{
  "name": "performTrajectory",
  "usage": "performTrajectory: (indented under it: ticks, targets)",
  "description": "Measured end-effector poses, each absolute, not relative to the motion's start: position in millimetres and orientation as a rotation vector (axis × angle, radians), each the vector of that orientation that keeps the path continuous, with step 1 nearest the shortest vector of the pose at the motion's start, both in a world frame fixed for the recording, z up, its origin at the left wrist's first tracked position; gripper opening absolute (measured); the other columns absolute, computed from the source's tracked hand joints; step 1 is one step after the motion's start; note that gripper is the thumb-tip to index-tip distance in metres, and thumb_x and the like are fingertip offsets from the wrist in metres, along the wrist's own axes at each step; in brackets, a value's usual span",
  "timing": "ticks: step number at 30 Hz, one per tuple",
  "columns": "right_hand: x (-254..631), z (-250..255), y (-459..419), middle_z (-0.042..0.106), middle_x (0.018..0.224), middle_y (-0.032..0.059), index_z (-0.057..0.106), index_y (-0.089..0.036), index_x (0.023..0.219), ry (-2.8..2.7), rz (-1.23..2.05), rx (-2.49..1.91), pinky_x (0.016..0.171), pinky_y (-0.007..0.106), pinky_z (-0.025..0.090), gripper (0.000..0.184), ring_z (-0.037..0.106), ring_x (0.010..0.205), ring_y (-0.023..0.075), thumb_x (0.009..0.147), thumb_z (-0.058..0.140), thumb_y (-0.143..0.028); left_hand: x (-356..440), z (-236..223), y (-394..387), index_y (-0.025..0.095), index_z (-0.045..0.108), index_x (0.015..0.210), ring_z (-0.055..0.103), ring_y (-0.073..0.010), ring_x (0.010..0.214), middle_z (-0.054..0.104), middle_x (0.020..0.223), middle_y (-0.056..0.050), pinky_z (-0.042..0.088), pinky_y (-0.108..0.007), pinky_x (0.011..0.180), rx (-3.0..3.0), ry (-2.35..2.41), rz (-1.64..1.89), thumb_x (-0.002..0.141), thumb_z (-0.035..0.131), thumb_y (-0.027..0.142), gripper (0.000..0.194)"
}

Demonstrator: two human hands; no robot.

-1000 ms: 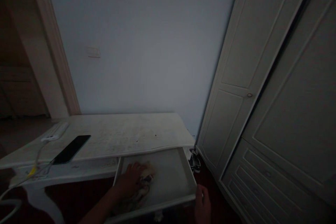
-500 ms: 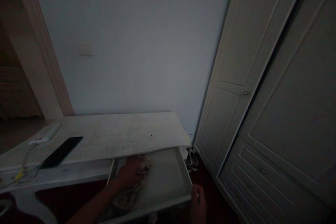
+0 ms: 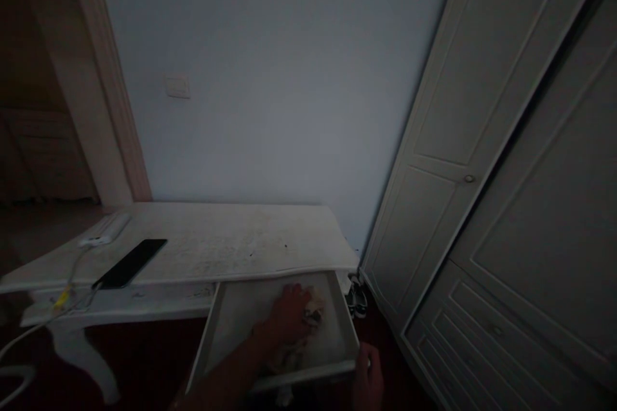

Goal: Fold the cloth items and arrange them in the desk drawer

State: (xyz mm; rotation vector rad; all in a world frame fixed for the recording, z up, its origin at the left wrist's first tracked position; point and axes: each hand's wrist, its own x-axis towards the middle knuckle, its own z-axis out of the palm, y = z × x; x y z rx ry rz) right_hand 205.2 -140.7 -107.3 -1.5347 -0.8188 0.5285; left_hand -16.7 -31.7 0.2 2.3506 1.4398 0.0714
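Observation:
A white drawer (image 3: 226, 314) is pulled out from a worn white table (image 3: 289, 221). Inside it, my left hand (image 3: 289, 313) presses a crumpled, patterned light cloth (image 3: 315, 309) on the drawer bottom, towards the right side. The fingers bend over the cloth, and part of it trails below the wrist. My right hand (image 3: 369, 376) is curled at the drawer's front right corner, its fingers closed against the edge. The dim light hides exactly how those fingers meet the drawer.
A black phone (image 3: 132, 263) with a cable lies on the table's left part, near a white power strip (image 3: 108, 228). Shoes (image 3: 357, 302) stand on the dark red floor beside a tall white wardrobe (image 3: 434, 205). A light switch (image 3: 177, 86) is on the wall.
My left hand has wiped the cloth from the drawer's left side over to its right. My right hand stays at the corner. The view has shifted slightly left.

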Motion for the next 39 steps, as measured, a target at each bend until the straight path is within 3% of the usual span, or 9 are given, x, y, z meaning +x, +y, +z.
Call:
performTrajectory:
  ticks: [4, 9, 14, 18, 23, 27, 32, 39]
  targets:
    - [203, -101, -144, 0.068, 0.081, 0.0025, 0.065, -0.022, 0.093, -0.825, 0.501, -1.558, 0.07, 0.034, 0.05, 0.07, 0.063, 0.077, 0.0245, 0.084, 0.046, -0.089, 13, -2, -45, 0.029, 0.055, 0.151, 0.045, -0.0454, 0.142, 0.053, 0.155, -0.015, 0.043, -0.057, 0.115, 2.434, 1.249, 0.095, 0.066, 0.082, 0.057, 0.094]
    - [202, -93, -146, 0.066, 0.078, 0.0006, 0.063, -0.023, 0.092, -0.877, 0.517, -1.52, 0.069, 0.033, 0.049, 0.067, 0.061, 0.074, 0.0227, 0.085, 0.048, -0.087, 1, 4, -57, 0.028, 0.062, 0.142, 0.054, -0.0415, 0.132, 0.062, 0.142, -0.014, 0.048, -0.054, 0.11, 2.474, 1.114, 0.114, 0.071, 0.076, 0.063, 0.081]
    - [207, -94, -143, 0.066, 0.078, 0.002, 0.064, -0.022, 0.087, -0.892, 0.458, -1.542, 0.071, 0.033, 0.049, 0.073, 0.062, 0.076, 0.0235, 0.081, 0.045, -0.092, -45, -2, -63, 0.03, 0.056, 0.151, 0.049, -0.0431, 0.141, 0.055, 0.154, -0.013, 0.038, -0.057, 0.121, 2.429, 1.143, 0.075, 0.068, 0.078, 0.054, 0.09]
    - [205, -94, -143, 0.069, 0.08, 0.0021, 0.065, -0.022, 0.089, -0.875, 0.47, -1.556, 0.073, 0.035, 0.05, 0.07, 0.064, 0.079, 0.0248, 0.082, 0.046, -0.09, -92, -6, -73, 0.032, 0.049, 0.157, 0.036, -0.0438, 0.153, 0.043, 0.167, -0.011, 0.034, -0.057, 0.124, 2.364, 1.287, -0.003, 0.072, 0.075, 0.044, 0.09]
    - [197, -83, -147, 0.069, 0.079, 0.0016, 0.064, -0.023, 0.089, -0.838, 0.522, -1.561, 0.074, 0.035, 0.05, 0.067, 0.064, 0.078, 0.0248, 0.084, 0.045, -0.087, -146, -2, -71, 0.034, 0.043, 0.162, 0.036, -0.0392, 0.153, 0.04, 0.169, -0.009, 0.043, -0.052, 0.117, 2.364, 1.476, -0.119, 0.069, 0.071, 0.026, 0.097]
    - [196, -82, -147, 0.07, 0.082, 0.0021, 0.065, -0.023, 0.091, -0.811, 0.547, -1.571, 0.073, 0.034, 0.05, 0.066, 0.065, 0.08, 0.0253, 0.084, 0.046, -0.085, -159, -4, -59, 0.033, 0.043, 0.162, 0.041, -0.0383, 0.149, 0.041, 0.168, -0.009, 0.045, -0.051, 0.113, 2.381, 1.631, -0.125, 0.081, 0.062, 0.026, 0.084]
    - [198, -90, -144, 0.071, 0.081, 0.0027, 0.065, -0.022, 0.091, -0.807, 0.524, -1.557, 0.073, 0.035, 0.05, 0.068, 0.065, 0.078, 0.0254, 0.082, 0.046, -0.087, -150, 0, -47, 0.033, 0.041, 0.163, 0.04, -0.0407, 0.15, 0.038, 0.171, -0.012, 0.046, -0.055, 0.11, 2.38, 1.67, -0.155, 0.082, 0.061, 0.029, 0.084]
    - [197, -94, -144, 0.07, 0.082, 0.0021, 0.064, -0.022, 0.089, -0.823, 0.482, -1.518, 0.074, 0.034, 0.05, 0.063, 0.064, 0.08, 0.0243, 0.086, 0.048, -0.083, -142, 12, -29, 0.03, 0.046, 0.16, 0.038, -0.0385, 0.154, 0.046, 0.167, -0.011, 0.041, -0.055, 0.117, 2.346, 1.71, -0.058, 0.086, 0.059, 0.036, 0.076]
